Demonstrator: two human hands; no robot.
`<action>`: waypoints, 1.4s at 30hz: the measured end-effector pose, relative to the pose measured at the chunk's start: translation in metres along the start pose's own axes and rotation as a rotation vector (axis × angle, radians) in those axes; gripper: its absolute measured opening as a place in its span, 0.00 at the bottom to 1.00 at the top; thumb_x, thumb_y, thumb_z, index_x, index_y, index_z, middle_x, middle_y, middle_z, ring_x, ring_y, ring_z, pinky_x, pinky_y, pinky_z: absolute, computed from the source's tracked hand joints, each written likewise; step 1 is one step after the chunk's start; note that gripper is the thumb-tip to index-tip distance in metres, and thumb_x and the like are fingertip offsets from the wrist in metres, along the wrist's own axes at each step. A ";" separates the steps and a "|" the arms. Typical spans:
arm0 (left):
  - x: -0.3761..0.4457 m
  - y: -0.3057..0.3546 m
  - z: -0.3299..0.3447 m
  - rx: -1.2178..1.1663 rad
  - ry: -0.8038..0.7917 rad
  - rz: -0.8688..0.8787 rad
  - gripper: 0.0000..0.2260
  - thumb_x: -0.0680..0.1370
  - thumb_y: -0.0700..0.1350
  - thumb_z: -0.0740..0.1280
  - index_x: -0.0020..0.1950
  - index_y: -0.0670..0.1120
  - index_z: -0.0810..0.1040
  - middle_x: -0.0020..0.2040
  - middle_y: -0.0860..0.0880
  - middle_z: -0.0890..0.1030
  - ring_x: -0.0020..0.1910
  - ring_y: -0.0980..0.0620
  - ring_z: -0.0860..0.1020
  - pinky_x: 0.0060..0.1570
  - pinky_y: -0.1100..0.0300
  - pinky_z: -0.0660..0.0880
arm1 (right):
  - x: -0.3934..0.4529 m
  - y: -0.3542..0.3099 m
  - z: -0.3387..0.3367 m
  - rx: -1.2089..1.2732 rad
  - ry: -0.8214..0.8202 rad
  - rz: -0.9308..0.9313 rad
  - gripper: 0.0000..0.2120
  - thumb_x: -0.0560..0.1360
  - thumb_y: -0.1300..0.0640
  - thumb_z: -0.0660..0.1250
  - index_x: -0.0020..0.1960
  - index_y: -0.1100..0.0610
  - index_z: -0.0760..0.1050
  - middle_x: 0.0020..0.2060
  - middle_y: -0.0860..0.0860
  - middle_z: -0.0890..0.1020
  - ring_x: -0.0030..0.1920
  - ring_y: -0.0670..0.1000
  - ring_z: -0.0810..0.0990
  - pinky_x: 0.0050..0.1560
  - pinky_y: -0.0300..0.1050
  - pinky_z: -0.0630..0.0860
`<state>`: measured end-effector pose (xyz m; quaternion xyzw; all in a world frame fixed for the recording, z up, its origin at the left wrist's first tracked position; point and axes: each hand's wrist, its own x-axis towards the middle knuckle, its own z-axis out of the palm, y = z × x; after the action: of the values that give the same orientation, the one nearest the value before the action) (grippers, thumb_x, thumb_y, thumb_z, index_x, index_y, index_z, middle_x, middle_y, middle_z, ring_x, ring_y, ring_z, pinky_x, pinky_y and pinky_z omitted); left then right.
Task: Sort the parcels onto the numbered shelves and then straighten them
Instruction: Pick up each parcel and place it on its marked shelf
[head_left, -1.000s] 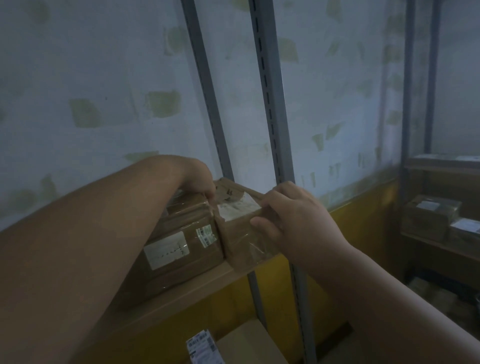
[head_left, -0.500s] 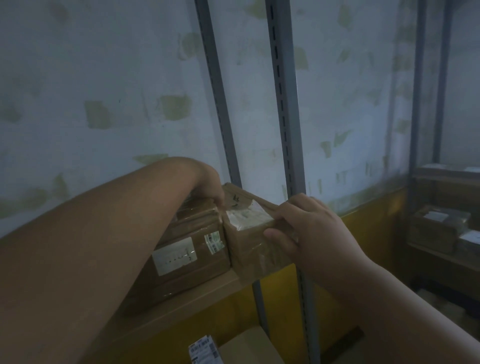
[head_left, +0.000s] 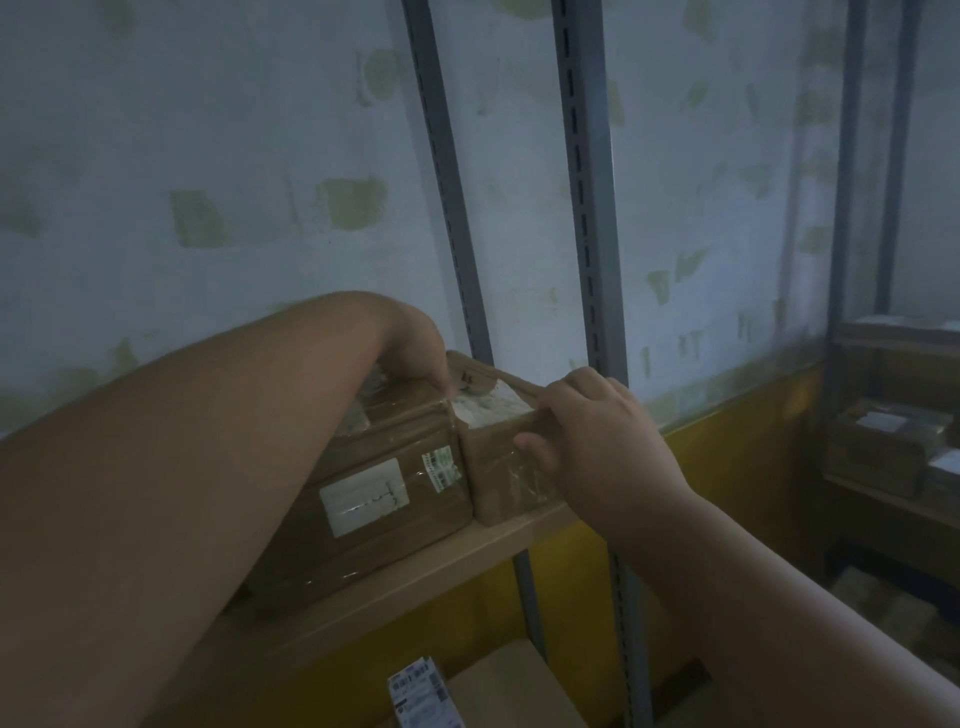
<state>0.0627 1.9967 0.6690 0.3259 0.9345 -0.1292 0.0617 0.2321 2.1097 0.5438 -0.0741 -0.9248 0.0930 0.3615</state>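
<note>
The small parcel (head_left: 498, 457) sits at the right end of the wooden shelf (head_left: 415, 577), touching the larger parcel (head_left: 374, 499) on its left; the right hand (head_left: 587, 441) grasps its right side, thumb on the front; the left hand (head_left: 415, 348) rests on the 2 parcels' tops, its fingers seemingly curled in the dim light.

Dim room, patched pale wall (head_left: 218, 156), yellow lower band (head_left: 737, 467), grey slotted uprights (head_left: 587, 208)
</note>
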 end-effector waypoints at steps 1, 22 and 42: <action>0.000 0.000 -0.001 0.004 -0.017 0.004 0.22 0.77 0.57 0.69 0.66 0.46 0.79 0.64 0.47 0.79 0.64 0.46 0.76 0.69 0.48 0.70 | 0.001 0.001 0.001 0.003 0.003 0.005 0.18 0.79 0.42 0.63 0.64 0.52 0.74 0.56 0.48 0.74 0.56 0.49 0.71 0.59 0.42 0.70; -0.039 0.006 0.011 -0.247 0.180 0.122 0.13 0.77 0.54 0.70 0.62 0.56 0.81 0.59 0.56 0.80 0.61 0.53 0.76 0.68 0.50 0.70 | -0.013 -0.003 -0.005 0.215 0.094 0.063 0.18 0.78 0.44 0.66 0.65 0.51 0.75 0.59 0.47 0.72 0.59 0.49 0.71 0.58 0.41 0.70; -0.326 -0.051 0.192 -0.263 0.763 -0.227 0.17 0.75 0.60 0.66 0.62 0.58 0.79 0.55 0.59 0.78 0.55 0.57 0.76 0.54 0.54 0.75 | -0.090 -0.168 -0.017 0.710 0.053 -0.289 0.15 0.75 0.45 0.70 0.58 0.52 0.78 0.52 0.45 0.75 0.52 0.44 0.73 0.46 0.33 0.67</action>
<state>0.2916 1.7107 0.5603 0.2347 0.9289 0.1151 -0.2623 0.2977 1.9304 0.5354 0.1846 -0.8263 0.3534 0.3978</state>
